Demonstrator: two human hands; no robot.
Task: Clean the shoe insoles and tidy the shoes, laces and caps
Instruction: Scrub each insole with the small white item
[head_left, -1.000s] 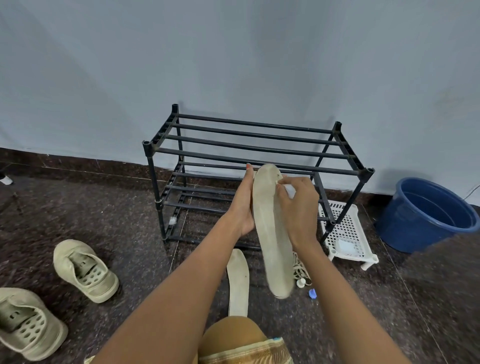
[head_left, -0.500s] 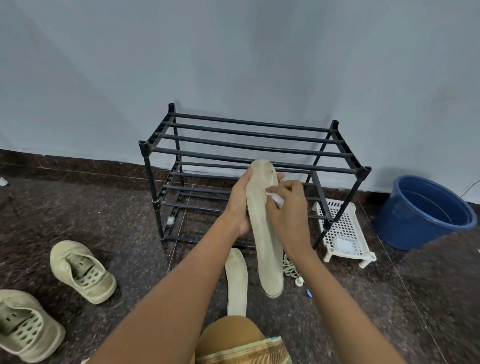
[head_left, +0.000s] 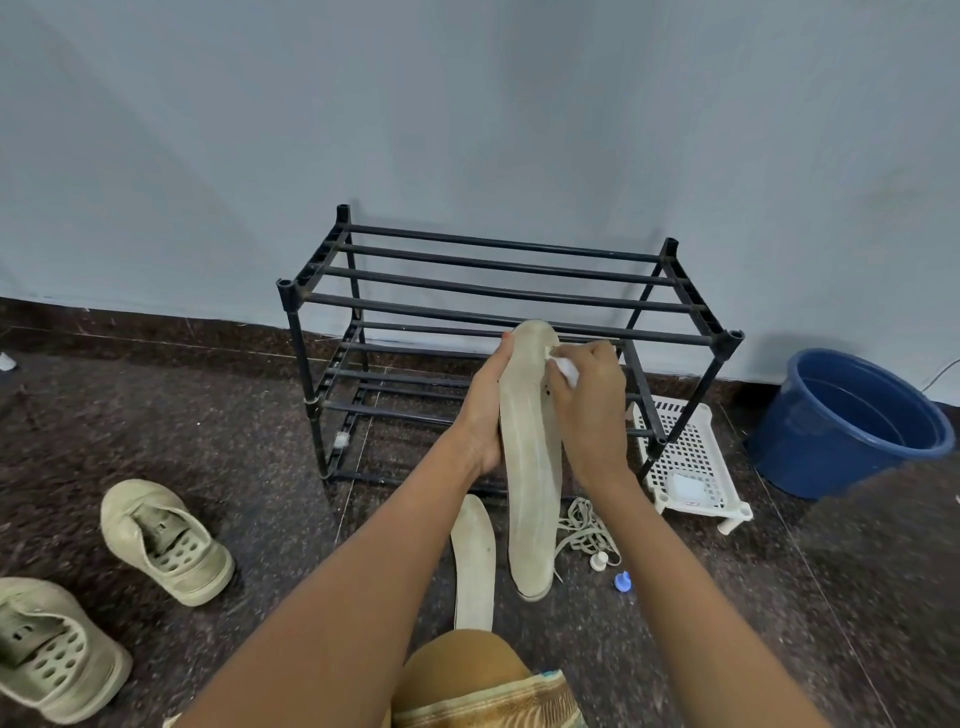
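Over on the left of the floor sit two pale shoes (head_left: 166, 540), laceless and open, well apart from the action. Moving in, the left hand (head_left: 485, 415) cups the held insole (head_left: 532, 467) from behind, thumb lying up its left edge, and the insole stands nearly upright in front of the black shoe rack (head_left: 498, 291). It looks light, thin and bendy, so a grip around the middle like this one is probably what stops it flopping under pressure. A second insole (head_left: 474, 561) lies flat on the floor just below. The right hand (head_left: 592, 410) is bunched, fingers pinching a small white wipe (head_left: 566, 370) against the upper end of the held insole. Further right, the laces (head_left: 584, 530) lie in a loose, tangle-prone heap, and a white cap (head_left: 600, 561) and a blue cap (head_left: 622, 582) rest just beside them, small and likely to roll. Beyond are a white perforated tray (head_left: 691, 457) and a blue bucket (head_left: 852, 426).
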